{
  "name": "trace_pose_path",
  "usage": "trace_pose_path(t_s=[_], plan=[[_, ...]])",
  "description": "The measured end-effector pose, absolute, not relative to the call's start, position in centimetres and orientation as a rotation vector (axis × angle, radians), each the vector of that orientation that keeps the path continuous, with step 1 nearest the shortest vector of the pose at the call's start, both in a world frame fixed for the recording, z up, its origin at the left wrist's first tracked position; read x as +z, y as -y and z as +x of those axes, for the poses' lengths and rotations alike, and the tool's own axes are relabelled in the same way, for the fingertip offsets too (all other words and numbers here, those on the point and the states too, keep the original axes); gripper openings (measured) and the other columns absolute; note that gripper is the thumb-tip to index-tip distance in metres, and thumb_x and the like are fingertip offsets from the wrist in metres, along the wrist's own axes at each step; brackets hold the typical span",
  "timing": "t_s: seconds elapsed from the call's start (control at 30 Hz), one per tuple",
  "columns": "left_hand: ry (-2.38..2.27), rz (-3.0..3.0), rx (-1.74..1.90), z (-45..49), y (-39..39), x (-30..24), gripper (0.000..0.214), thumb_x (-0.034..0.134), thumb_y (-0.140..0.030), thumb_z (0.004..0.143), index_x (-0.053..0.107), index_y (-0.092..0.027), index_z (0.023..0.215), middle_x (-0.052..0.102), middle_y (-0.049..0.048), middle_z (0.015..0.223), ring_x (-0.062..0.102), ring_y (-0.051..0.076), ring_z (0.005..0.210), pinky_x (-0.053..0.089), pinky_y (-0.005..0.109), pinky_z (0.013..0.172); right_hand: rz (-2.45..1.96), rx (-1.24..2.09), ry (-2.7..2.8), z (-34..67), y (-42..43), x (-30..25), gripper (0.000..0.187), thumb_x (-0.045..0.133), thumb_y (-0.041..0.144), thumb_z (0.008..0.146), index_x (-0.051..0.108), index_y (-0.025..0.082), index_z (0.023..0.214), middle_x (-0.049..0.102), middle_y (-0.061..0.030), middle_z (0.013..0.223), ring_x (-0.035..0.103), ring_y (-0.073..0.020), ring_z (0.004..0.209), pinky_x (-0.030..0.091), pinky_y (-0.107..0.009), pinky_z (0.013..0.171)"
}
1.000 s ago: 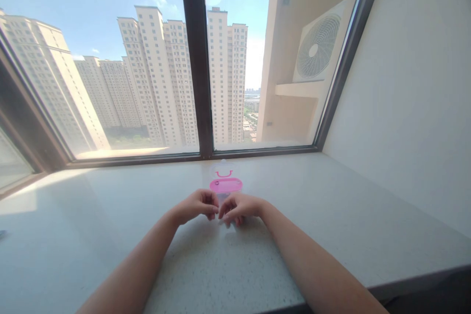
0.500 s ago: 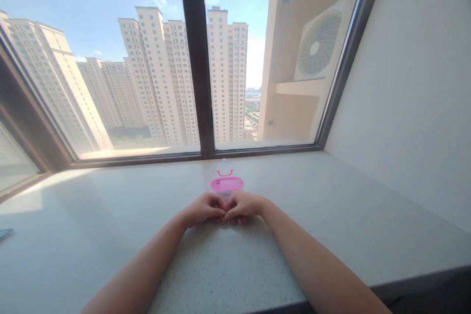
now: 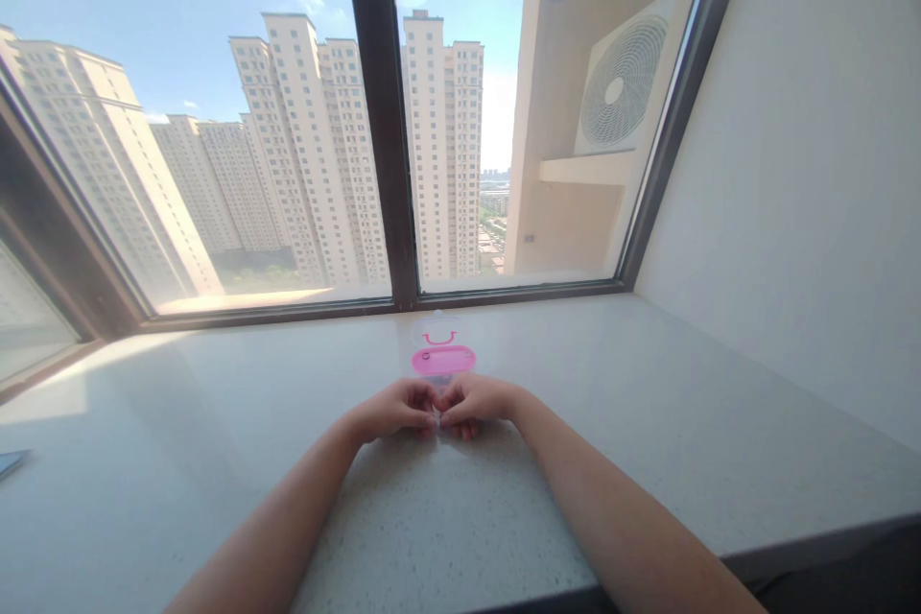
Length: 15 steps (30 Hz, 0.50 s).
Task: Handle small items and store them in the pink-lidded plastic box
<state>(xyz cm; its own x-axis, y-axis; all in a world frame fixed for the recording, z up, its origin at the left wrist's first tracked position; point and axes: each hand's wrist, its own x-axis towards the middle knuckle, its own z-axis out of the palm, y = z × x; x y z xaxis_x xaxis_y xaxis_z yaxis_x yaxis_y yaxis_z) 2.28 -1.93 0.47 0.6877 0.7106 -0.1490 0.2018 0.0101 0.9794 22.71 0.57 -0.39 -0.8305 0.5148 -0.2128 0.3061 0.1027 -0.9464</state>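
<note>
Pink plastic makes up a shallow, round-ended oblong case [image 3: 453,362] that sits on a pale speckled stone windowsill [image 3: 216,460], just beyond the two hands. Its long axis runs left to right, nearly parallel to the dark brown window frame [image 3: 288,314] behind it. A small dark ring [image 3: 426,356] shows at the case's left end. On the window side is a transparent piece [image 3: 437,323] with a pink U-shaped handle [image 3: 440,342], its bend towards the person.

The left hand [image 3: 401,405] and right hand [image 3: 478,399] are curled, fingertips almost meeting in front of the case; whether they pinch something small cannot be told. Broad stone extends to either side, reaching a white wall [image 3: 813,211] on the right. A flat greyish object [image 3: 11,463] is cut off at far left. Nearer the person, the sill ends at a dark edge [image 3: 827,537].
</note>
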Motion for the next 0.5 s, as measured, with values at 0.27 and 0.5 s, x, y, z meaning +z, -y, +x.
trace_pose_path(t_s=[0.27, 0.5], plan=[[-0.927, 1.602, 0.302, 1.2, 1.8, 0.9, 0.031, 0.075, -0.035, 0.058, 0.054, -0.015, 0.069, 0.056, -0.0042, 0.057, 0.057, 0.012, 0.054, 0.045, 0.024, 0.053, -0.883, 1.799, 2.185, 22.5, -0.3, -0.1, 0.023, 0.068, 0.031, 0.07, 0.061, 0.01, 0.074, 0.06, 0.0004, 0.06, 0.055, -0.0074, 0.044, 0.045, -0.017, 0.044], [-1.002, 1.64, 0.239, 1.3, 2.0, 0.9, 0.03, 0.07, -0.039, 0.062, 0.055, -0.016, 0.071, 0.057, -0.0041, 0.055, 0.054, 0.011, 0.048, 0.041, 0.021, 0.046, -0.909, 1.792, 2.218, 22.4, -0.1, 0.1, 0.023, 0.067, 0.033, 0.07, 0.062, 0.01, 0.072, 0.059, 0.0009, 0.055, 0.056, -0.0083, 0.044, 0.045, -0.017, 0.042]])
